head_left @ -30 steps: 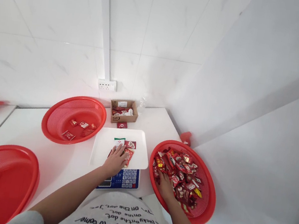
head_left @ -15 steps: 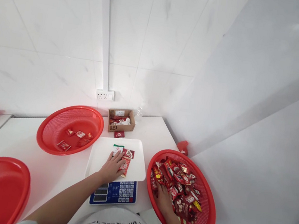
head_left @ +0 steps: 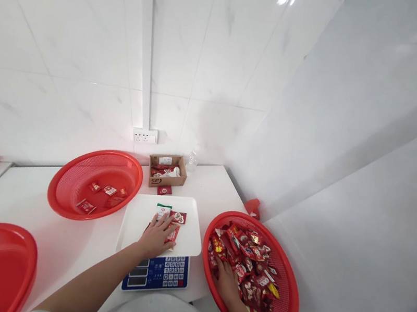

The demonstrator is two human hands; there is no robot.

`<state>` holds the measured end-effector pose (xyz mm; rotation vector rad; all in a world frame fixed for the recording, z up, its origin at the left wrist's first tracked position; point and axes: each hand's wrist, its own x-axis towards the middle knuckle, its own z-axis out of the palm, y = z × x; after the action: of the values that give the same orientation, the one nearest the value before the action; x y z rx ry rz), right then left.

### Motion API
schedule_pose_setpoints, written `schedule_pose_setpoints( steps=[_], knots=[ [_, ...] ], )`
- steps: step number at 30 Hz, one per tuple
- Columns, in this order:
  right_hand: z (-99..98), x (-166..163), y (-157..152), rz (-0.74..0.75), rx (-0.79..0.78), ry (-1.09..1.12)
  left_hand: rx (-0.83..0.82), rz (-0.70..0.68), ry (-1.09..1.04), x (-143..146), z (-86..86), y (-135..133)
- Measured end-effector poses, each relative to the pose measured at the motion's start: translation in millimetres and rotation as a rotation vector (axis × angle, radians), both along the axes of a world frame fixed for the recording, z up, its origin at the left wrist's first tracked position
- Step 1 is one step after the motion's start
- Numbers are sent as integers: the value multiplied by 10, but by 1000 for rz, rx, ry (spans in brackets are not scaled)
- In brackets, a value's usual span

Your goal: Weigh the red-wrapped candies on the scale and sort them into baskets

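My left hand (head_left: 157, 237) lies with fingers spread over small snack packets on the white tray (head_left: 137, 203) of a scale. A white-and-green packet (head_left: 163, 210) and a dark red packet (head_left: 179, 217) show beyond the fingertips. A red packet (head_left: 172, 233) is partly covered by the fingers, and a dark edge peeks out at the hand's left side. At the near left side of a red basket (head_left: 290, 301), my right hand (head_left: 226, 282) rests on heaped red packets (head_left: 254, 268). Its fingers are extended, with the tips partly among the wrappers.
The scale's blue keypad panel (head_left: 154, 274) faces me. Left of it stand a red basket (head_left: 67, 170) with several packets and another red basket (head_left: 26, 240) nearer. Behind the tray are a cardboard box (head_left: 167, 178) of packets, a loose packet (head_left: 164, 190) and a wall socket (head_left: 145, 135).
The view has shifted slightly. My left hand has slid a little over the packets, and a dark edge now shows beside it. My right hand stays in the basket, nearly unmoved.
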<state>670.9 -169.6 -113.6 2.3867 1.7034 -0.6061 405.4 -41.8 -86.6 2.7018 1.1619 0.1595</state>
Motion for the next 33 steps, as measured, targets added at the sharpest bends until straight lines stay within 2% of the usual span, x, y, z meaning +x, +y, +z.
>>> schedule_pose_setpoints(
  steps=[7,14,19,24,29,31,33],
  knots=[
    [-67,22,-7,-11,49,23,-30,29,-31,-14,26,-67],
    [-9,34,-1,-18,127,85,-13,53,-142,-4,83,-331],
    [50,53,-5,-72,167,152,-48,49,-180,-12,190,-524],
    [114,54,-25,-177,311,308,-71,69,-234,-79,235,-624],
    [359,-89,15,-253,483,388,-103,108,-319,-83,250,-709],
    [545,-231,38,-228,486,456,-191,121,-406,-48,299,-747],
    [755,-418,49,-126,444,604,-355,157,-515,-1,380,-779]
  ],
)
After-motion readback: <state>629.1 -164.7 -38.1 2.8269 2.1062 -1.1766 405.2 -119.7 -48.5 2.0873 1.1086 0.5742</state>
